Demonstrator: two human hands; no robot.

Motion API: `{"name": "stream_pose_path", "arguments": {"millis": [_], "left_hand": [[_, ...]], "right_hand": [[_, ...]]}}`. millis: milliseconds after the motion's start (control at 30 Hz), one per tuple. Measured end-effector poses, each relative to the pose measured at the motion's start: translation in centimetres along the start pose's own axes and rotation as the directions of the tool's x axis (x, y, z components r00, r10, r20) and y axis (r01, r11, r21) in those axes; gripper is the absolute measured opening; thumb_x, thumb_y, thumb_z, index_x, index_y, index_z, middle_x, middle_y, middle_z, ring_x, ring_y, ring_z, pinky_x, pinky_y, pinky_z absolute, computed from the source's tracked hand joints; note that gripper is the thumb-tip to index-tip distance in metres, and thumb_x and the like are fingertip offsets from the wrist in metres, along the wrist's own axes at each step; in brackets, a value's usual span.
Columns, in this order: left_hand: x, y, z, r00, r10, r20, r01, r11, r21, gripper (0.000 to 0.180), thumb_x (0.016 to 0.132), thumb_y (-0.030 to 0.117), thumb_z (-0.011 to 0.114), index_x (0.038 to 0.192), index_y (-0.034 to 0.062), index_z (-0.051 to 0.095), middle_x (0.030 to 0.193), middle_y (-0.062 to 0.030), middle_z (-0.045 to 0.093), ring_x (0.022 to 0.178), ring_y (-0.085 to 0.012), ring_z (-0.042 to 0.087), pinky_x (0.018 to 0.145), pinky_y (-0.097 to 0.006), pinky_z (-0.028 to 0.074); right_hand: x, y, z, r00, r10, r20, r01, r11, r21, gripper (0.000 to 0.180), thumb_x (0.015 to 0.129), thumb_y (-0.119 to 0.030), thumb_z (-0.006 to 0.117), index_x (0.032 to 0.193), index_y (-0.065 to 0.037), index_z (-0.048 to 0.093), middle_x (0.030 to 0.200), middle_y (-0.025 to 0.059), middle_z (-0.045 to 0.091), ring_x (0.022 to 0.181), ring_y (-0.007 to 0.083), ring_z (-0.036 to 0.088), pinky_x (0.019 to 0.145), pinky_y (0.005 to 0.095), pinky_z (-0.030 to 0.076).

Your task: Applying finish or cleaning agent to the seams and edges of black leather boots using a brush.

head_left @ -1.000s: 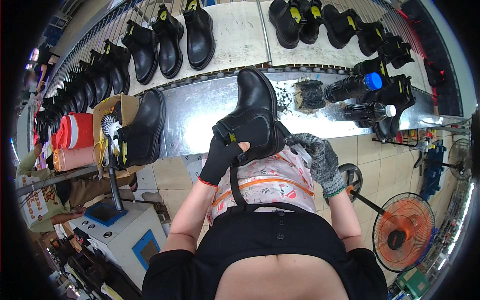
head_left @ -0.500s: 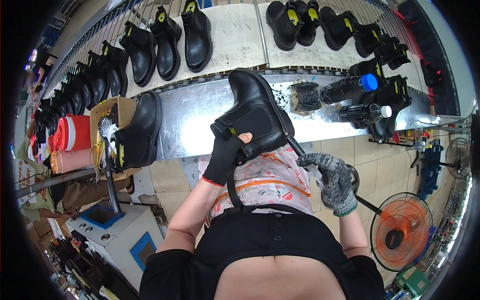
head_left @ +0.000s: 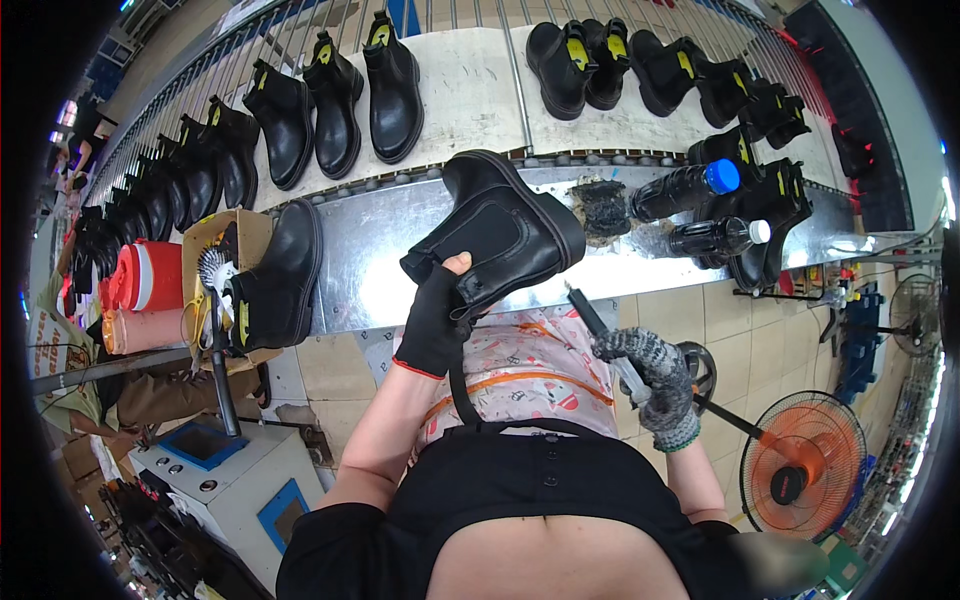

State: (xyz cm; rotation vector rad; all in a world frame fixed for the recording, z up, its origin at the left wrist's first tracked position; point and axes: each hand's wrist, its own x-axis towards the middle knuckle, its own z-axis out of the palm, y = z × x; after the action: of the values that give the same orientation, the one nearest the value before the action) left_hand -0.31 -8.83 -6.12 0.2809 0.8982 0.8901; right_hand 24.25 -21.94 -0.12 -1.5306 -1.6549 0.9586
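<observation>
1. Steel bench edge (head_left: 380,260) lies just ahead of us; open floor sits below.
2. Our left hand (head_left: 435,320) grips the glossy black ankle boot (head_left: 500,235), tilted above our lap.
3. Our right hand (head_left: 655,380) clasps a thin tool (head_left: 598,322).

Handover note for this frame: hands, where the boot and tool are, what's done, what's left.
Left hand, in a black fingerless glove: grips the black ankle boot by its shaft, held tilted above the metal bench.
Right hand, in a grey knit glove: holds a thin rod-like tool, its tip just short of the boot's heel, apart from it.
Nearby: another black boot beside a cardboard box holding a brush; two dark bottles on the right.
Done: boot lifted, tool in hand.
Left: no tool contact visible yet.
</observation>
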Motion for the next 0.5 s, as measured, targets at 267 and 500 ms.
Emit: {"name": "stream_pose_path", "arguments": {"millis": [267,500], "left_hand": [[7.1,3.4,-0.9,0.983,0.008,0.184,-0.042,0.982,0.183,0.043,0.085,0.026,0.06,0.118,0.0003,0.051,0.102,-0.0115,0.064,0.084,-0.0212,0.067,0.072,-0.028,0.057],[22.7,9.8,3.7,0.962,0.157,0.221,-0.239,0.877,0.416,0.033,0.075,0.016,0.069,0.104,0.0052,0.059,0.091,-0.0081,0.065,0.073,-0.0214,0.066,0.054,-0.033,0.057]], "right_hand": [[1.9,11.8,4.2,0.908,0.305,-0.288,-0.125,0.852,0.509,0.025,0.091,-0.017,0.055,0.111,-0.002,0.055,0.086,0.0047,0.063,0.066,0.0108,0.058,0.058,0.0274,0.051],[0.7,14.2,8.1,0.857,0.432,-0.282,-0.423,0.901,0.095,0.05,0.089,-0.017,0.05,0.136,-0.004,0.04,0.104,0.0128,0.056,0.082,0.0194,0.057,0.081,0.0323,0.046]]}}
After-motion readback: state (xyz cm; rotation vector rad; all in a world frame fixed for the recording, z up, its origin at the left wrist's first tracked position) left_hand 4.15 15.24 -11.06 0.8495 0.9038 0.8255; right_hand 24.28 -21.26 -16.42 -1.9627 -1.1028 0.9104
